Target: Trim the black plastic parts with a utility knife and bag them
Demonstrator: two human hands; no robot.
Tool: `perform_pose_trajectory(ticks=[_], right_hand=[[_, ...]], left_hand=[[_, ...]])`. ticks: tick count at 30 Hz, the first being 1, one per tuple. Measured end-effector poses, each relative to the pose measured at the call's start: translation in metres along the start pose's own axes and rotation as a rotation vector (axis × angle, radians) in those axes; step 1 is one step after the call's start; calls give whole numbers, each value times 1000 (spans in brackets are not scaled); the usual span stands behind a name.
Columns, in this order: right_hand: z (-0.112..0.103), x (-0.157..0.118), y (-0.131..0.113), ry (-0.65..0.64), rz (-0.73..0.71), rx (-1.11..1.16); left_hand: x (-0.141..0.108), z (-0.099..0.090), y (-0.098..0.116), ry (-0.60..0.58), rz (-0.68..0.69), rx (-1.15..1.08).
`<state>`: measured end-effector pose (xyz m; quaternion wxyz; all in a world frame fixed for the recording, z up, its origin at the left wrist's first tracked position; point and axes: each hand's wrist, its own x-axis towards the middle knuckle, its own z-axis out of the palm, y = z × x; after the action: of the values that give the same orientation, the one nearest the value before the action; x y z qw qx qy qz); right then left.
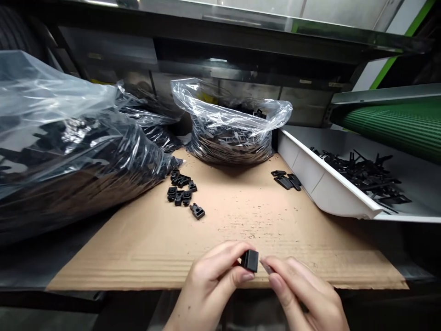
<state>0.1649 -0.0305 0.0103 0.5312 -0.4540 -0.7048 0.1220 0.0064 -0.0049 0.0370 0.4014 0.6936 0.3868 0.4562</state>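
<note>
The left hand (215,285) pinches a small black plastic block (250,260) over the near edge of the brown cardboard sheet (237,230), and the right hand (303,289), just beside it, squeezes a small thin piece (266,266) between its thumb and finger. Little black clips (181,191) lie in a bunch near the sheet's left edge, by a big clear bag (76,156) full of black parts, and some flat black pieces (286,180) lie by the white tray (327,195) on the right. Another open clear bag (230,133) of black parts sits at the far edge.
</note>
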Motion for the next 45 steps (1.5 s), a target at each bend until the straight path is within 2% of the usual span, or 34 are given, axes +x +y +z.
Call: perform_pose_trajectory(ticks=[4,10,18,22,24,26,28,32,39,45], right_hand=[[0,2,6,-73,-80,-99],[-2,2,7,-80,-90,-129],[-8,5,9,-169,-52,-184],[-14,5,16,-84,-31,-268],[-16,4,15,-68,61,-166],[-16,5,10,-144,200,-24],[-13,6,5,-233,293,25],[-3,10,2,-242,260,-25],[0,7,4,-235,191,-68],[-5,1,-4,-395,252,40]], left_hand=[[0,8,-8,10,-27,-39],[4,8,-14,-20,4,-18],[4,7,-17,-47,8,26],[3,4,-17,-57,32,44],[2,4,-17,-35,40,63],[2,5,-18,-17,44,85],[1,5,-20,5,70,100],[0,5,-23,35,124,124],[-1,7,-23,41,118,120],[1,10,-24,122,-40,110]])
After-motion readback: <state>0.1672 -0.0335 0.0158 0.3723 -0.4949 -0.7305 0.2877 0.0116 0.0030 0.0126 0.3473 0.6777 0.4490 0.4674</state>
